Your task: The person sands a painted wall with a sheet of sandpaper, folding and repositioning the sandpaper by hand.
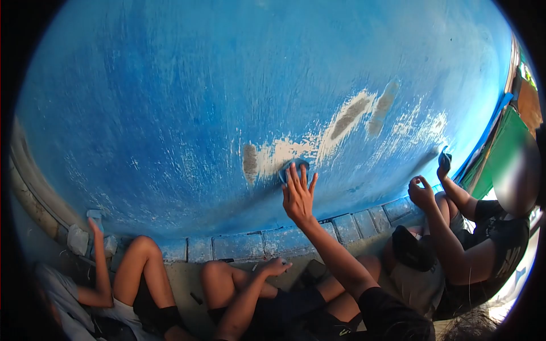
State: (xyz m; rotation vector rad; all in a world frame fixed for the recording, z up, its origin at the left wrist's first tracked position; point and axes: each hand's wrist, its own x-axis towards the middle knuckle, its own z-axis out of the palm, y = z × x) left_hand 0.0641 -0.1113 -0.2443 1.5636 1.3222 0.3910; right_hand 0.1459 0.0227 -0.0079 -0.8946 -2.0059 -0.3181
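My right hand [298, 196] reaches up with fingers spread, pressing a blue-grey piece of sandpaper [282, 175] flat against the blue painted wall [187, 113]. Just above the fingers, a whitish scraped patch [284, 149] shows through the paint. Low over my bent legs is my left hand [276, 266], its fingers loosely curled and one pointing right. What lies inside those fingers, if anything, is hidden. Beside the scraped patch the wall has a grey filled strip [249, 163], and a second grey strip [350, 117] slants higher on the right.
At right sits a person in a black shirt [483, 250], one hand raised with a dark pad [445, 161] near the wall. Another person's hand [95, 224] at far left holds a light blue piece to it. Grey blocks [239, 246] line the wall's foot; a green sheet [500, 148] hangs right.
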